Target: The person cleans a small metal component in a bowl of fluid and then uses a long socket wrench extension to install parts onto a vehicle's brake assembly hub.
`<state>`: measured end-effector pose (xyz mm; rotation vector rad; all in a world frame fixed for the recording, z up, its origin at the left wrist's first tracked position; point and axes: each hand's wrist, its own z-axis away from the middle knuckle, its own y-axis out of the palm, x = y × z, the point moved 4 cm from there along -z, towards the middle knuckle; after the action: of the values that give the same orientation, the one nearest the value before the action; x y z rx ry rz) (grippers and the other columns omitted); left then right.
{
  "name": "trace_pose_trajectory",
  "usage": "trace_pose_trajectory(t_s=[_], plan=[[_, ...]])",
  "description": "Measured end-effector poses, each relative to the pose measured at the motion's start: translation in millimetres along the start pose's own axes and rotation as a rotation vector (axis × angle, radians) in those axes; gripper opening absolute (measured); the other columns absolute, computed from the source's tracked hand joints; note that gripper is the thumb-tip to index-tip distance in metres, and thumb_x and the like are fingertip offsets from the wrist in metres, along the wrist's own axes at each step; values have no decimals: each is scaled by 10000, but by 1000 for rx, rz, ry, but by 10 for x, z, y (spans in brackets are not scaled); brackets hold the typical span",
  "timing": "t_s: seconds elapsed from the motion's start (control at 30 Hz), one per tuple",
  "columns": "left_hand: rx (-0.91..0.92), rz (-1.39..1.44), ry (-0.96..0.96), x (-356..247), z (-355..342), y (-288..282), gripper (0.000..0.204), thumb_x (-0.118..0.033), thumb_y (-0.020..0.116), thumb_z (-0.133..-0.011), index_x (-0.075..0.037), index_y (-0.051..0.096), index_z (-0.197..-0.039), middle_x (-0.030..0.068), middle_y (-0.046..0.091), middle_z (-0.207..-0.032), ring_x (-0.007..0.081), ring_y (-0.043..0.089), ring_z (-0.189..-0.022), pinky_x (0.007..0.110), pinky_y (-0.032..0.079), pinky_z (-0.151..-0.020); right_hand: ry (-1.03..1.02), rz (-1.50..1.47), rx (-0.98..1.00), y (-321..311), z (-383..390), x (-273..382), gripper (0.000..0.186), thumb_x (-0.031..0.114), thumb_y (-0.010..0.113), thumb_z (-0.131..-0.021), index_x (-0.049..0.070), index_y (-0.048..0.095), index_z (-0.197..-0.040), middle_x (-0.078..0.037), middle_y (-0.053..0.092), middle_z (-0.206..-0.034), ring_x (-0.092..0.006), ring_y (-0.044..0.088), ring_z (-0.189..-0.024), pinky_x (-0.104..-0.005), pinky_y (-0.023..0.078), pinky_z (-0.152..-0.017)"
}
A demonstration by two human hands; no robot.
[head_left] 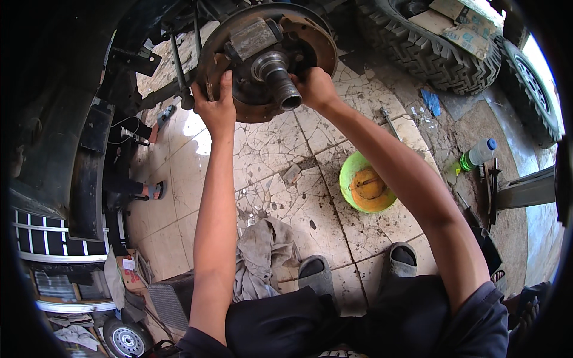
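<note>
A rusty round brake assembly [313, 48] with a metal block [250, 40] near its top and a protruding hollow spindle [280, 86] fills the upper middle. My left hand [215, 104] grips its lower left edge, thumb pointing up and fingers wrapped round the side. Just right of the spindle, my right hand [316, 89] is closed against the assembly's lower right, with its fingertips partly hidden. Behind it on the left run dark suspension rods [178, 62] and other undercarriage parts.
A green bowl [349, 188], grey rag [262, 247], bottle [477, 152] and metal bar [391, 125] rest on cracked tiles [161, 221]. Large tires [418, 62] stand upper right, a grey post [525, 188] at right. Other people's feet [152, 191] show at left and far right.
</note>
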<state>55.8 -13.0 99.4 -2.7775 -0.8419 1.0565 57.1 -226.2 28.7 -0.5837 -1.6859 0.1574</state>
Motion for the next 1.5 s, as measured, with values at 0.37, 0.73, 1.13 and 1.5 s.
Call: trace_pose_trajectory(t_s=[0.37, 0.73, 1.13, 1.5], plan=[[49, -64, -37, 3, -8, -27, 636, -476, 722, -847, 61, 546, -1139, 209, 652, -1069, 300, 640, -985, 363, 478, -866, -16, -118, 34, 24, 36, -31, 457, 352, 653, -907, -47, 683, -687, -167, 668, -620, -291, 699, -624, -379, 555, -635], [26, -63, -40, 25, 8, -14, 624, -454, 731, -847, 56, 543, -1152, 192, 660, -1079, 280, 646, -988, 352, 480, -873, 68, -287, 245, -66, 90, -145, 460, 364, 586, -962, -30, 681, -743, -102, 660, -587, -197, 675, -518, -317, 547, -540], [34, -56, -59, 75, -6, -25, 730, -485, 748, -821, 75, 489, -1212, 215, 600, -1155, 316, 599, -1059, 376, 452, -926, 124, -209, 222, 28, -7, -1, 495, 322, 557, -977, -29, 668, -646, -109, 645, -546, -216, 688, -559, -341, 555, -612], [86, -732, 720, -937, -146, 331, 722, -384, 863, -657, -217, 526, -1273, 39, 456, -1347, 307, 367, -1323, 625, 281, -1040, 92, -220, 239, -36, -10, -59, 460, 327, 571, -970, -61, 674, -747, -127, 672, -604, -207, 683, -519, -326, 567, -532]])
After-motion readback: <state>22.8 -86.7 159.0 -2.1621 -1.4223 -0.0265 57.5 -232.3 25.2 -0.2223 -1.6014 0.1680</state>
